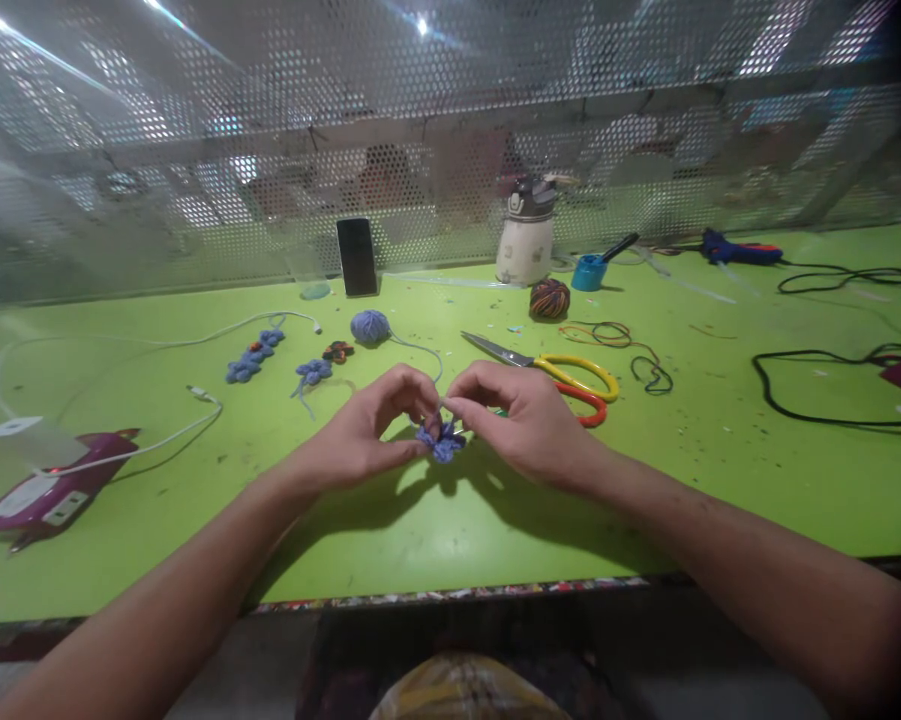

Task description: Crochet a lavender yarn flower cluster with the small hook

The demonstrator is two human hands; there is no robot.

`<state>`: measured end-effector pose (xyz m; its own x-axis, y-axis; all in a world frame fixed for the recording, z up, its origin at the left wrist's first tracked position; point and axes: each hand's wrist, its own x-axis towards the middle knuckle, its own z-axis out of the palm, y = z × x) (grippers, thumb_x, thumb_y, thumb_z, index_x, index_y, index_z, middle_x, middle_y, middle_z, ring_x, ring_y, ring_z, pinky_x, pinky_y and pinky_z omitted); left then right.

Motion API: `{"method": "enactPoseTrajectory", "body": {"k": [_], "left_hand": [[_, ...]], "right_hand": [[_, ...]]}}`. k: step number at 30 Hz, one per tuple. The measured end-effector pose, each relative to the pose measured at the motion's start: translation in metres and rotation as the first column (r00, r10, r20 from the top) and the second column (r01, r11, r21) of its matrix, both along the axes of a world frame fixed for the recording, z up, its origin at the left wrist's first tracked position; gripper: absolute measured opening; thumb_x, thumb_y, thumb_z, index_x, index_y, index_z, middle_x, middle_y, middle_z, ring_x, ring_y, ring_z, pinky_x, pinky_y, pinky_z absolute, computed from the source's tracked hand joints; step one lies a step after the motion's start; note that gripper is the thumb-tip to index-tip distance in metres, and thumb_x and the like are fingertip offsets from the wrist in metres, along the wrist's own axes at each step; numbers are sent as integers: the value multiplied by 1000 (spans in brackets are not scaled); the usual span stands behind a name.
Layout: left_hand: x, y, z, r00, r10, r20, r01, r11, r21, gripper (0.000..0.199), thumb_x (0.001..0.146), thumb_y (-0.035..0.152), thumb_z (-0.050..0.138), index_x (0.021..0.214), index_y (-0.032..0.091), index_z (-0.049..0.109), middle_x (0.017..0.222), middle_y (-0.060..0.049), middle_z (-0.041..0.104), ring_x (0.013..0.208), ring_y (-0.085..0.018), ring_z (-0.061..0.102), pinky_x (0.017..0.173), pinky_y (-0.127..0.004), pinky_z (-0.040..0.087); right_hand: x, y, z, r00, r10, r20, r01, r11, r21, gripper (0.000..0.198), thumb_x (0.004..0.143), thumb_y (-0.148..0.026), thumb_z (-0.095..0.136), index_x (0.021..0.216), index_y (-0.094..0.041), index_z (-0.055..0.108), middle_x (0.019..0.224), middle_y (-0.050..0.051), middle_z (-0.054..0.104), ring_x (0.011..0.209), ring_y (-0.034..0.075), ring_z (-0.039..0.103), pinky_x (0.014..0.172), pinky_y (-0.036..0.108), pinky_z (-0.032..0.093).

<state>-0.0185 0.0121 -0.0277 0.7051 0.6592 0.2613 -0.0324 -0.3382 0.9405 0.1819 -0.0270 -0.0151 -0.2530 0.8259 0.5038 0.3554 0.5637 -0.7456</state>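
Observation:
A small blue-purple crocheted flower (442, 442) is held just above the green table between my two hands. My left hand (379, 425) pinches its left side between thumb and fingers. My right hand (521, 415) is closed at the flower's upper right, thumb and forefinger together around a thin tool, likely a crochet hook, that is mostly hidden. From the flower, yarn runs back to a blue yarn ball (370, 327). Scissors (544, 365) with yellow and red handles lie behind my right hand.
Finished blue flowers (255, 356) lie left, near another blue flower (313, 372) and a dark orange one (338, 351). Behind stand a phone (357, 257), a bottle (525, 235), a multicoloured yarn ball (550, 299) and a blue pot (589, 272). A purple power strip (60, 490) sits left, a glue gun (739, 249) right.

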Motion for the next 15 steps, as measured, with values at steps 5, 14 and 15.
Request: {"method": "enactPoseTrajectory", "body": {"k": [5, 14, 15], "left_hand": [[4, 0, -3, 986, 132, -103, -118, 984, 133, 37, 70, 2, 65, 102, 20, 60, 88, -3, 63, 85, -17, 58, 83, -32, 43], [7, 3, -8, 986, 149, -78, -141, 986, 94, 14, 73, 5, 62, 79, 17, 66, 88, -5, 61, 87, -18, 59, 85, -33, 45], [7, 2, -9, 984, 160, -80, -152, 984, 93, 15, 73, 6, 63, 81, 17, 66, 88, -5, 62, 88, -19, 60, 85, -34, 45]], "right_hand": [[-1, -1, 0, 999, 36, -35, -38, 996, -75, 13, 86, -17, 59, 73, -15, 61, 65, 1, 61, 58, 10, 50, 54, 25, 40], [-2, -2, -1, 995, 56, -79, -65, 991, -118, 13, 85, -21, 59, 74, -14, 61, 65, 0, 58, 59, 11, 48, 54, 26, 39], [-2, -2, -1, 996, 50, -73, -59, 991, -118, 12, 85, -20, 59, 75, -14, 61, 65, 0, 59, 59, 11, 48, 54, 26, 39]]}}
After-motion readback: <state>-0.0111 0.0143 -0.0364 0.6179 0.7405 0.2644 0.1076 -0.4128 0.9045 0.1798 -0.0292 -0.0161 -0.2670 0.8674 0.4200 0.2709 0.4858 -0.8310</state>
